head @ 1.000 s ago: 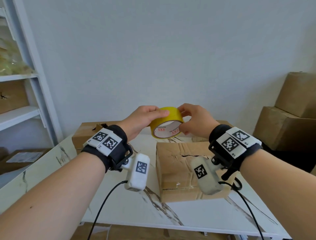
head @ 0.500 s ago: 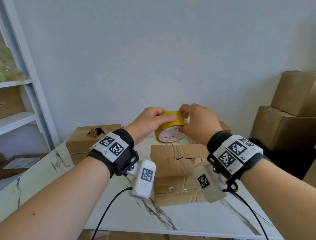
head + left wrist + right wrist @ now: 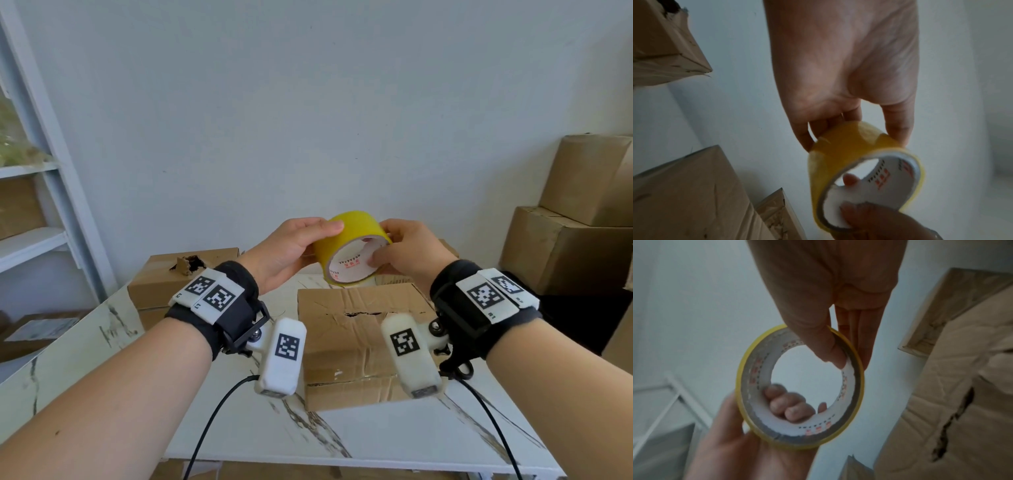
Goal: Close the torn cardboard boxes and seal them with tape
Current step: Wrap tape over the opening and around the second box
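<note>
From the head view, a white marble-patterned counter point(image 3: 394, 431) stands against a plain pale wall, with a white shelving unit point(image 3: 51, 205) at the left and a stack of closed brown cardboard boxes point(image 3: 568, 240) at the right. Above the counter, the left hand point(image 3: 287, 253) and the right hand point(image 3: 411, 253) hold a yellow roll of packing tape with a white printed core point(image 3: 352, 240) between them; the left thumb lies over the roll's outer face, and the right thumb presses inside the core. Below the roll sits a crumpled brown cardboard box with a ragged tear in its top point(image 3: 356, 329), and further left a second brown cardboard box with a torn hole in its top point(image 3: 178, 277). White wrist-mounted cameras hang in front of the near box. In the left wrist view, the left hand point(image 3: 844, 68) pinches the tape roll point(image 3: 838, 154) from above, its fingers curled behind the roll and thumb on the outer face, while the right hand's fingertips point(image 3: 851, 180) show through the core; the two torn boxes lie at the left edge. In the right wrist view, the right hand point(image 3: 828, 288) pinches the roll's rim point(image 3: 748, 369), thumb inside and fingers outside; the left hand's curled fingers point(image 3: 789, 405) grip the opposite side, and the torn box point(image 3: 941, 402) fills the right side.
</note>
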